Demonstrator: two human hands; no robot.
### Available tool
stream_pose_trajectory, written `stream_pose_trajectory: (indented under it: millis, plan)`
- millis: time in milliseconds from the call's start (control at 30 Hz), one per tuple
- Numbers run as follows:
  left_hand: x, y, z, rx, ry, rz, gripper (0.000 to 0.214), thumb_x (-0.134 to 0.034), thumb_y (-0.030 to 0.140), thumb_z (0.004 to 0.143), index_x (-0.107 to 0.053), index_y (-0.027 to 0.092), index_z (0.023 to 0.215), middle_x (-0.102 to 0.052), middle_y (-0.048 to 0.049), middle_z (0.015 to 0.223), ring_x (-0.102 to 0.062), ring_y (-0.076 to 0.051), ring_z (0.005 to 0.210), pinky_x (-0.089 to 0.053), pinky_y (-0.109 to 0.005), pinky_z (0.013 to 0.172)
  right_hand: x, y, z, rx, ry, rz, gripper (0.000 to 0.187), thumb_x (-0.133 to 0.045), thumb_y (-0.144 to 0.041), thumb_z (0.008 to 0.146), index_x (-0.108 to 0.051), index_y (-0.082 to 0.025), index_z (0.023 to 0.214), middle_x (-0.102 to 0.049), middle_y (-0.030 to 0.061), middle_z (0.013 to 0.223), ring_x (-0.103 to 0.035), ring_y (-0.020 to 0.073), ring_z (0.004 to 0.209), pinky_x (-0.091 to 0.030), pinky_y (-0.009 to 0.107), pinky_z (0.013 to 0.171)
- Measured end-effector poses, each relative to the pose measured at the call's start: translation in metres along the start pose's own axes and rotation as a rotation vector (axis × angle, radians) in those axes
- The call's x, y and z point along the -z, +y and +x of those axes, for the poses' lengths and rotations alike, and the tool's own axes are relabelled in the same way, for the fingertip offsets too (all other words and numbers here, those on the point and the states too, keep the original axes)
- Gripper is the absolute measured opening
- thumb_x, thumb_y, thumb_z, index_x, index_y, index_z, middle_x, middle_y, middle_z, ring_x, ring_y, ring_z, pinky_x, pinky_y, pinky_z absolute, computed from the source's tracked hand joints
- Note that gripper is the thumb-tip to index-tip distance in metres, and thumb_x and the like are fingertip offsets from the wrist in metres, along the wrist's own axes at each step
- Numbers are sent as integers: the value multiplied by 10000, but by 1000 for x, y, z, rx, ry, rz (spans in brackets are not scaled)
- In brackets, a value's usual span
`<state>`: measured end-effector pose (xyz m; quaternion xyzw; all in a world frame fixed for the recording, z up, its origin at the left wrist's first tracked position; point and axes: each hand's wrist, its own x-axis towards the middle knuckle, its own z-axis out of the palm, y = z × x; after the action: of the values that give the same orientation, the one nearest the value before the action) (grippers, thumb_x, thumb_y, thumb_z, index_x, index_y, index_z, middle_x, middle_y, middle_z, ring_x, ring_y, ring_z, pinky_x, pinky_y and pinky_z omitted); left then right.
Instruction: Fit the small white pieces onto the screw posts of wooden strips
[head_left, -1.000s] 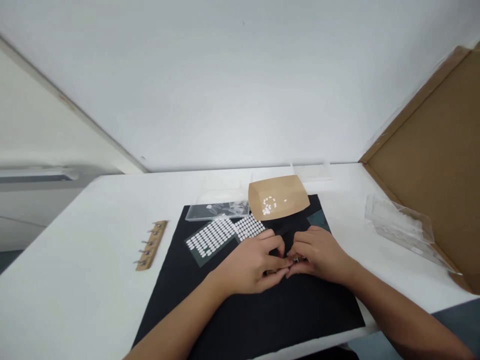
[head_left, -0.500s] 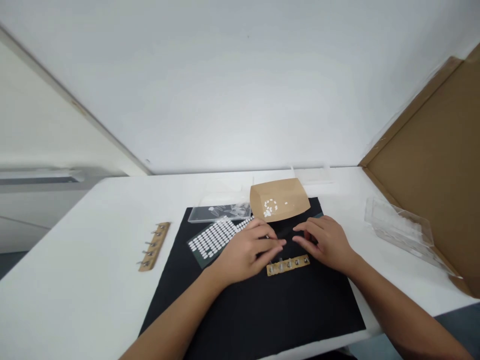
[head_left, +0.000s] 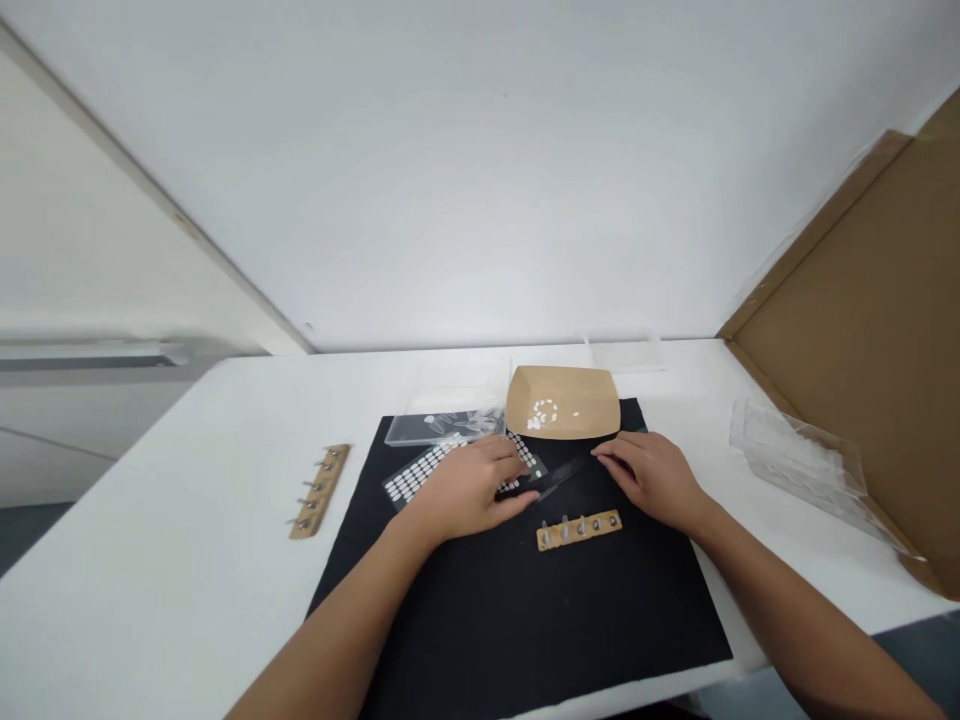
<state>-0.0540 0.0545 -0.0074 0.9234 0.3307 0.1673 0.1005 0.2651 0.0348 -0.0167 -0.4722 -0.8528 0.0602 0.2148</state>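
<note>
My left hand (head_left: 472,487) lies over a dark sheet of white oval tabs (head_left: 420,474), its thumb and fingers around the near end of a thin dark strip (head_left: 564,474) with a shiny edge. What kind of thing this strip is, I cannot make out. At its far end, the thumb and fingertips of my right hand (head_left: 651,472) are pinched together. Just below the hands, a tan holder bar (head_left: 577,531) with several upright pegs rests on the black mat (head_left: 555,620); clear pieces sit on some of them.
A brown paper tray (head_left: 585,392) with small white ovals stands behind the hands. Left of it is a clear case (head_left: 442,428) of transparent pieces. Another pegged bar (head_left: 321,492) lies at left. Clear boxes (head_left: 802,450) stand right, beside a cardboard panel (head_left: 862,330).
The hands have moved slightly apart, exposing the dark strip between them. My right thumb and fingertips have closed together. The view has shifted a little.
</note>
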Motion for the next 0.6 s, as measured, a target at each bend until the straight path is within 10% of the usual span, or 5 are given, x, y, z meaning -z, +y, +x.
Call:
stream_pose_trajectory:
  millis: [600]
  plan:
    - [15, 7, 1, -69, 25, -230, 99, -622, 118, 888, -607, 209, 922, -660, -39, 927, -612, -223, 911, -518, -346, 820, 2, -2, 0, -60, 165, 34, 214, -554, -307, 1067, -753, -250, 1118, -702, -9, 760, -645, 173, 669, -444, 309, 673]
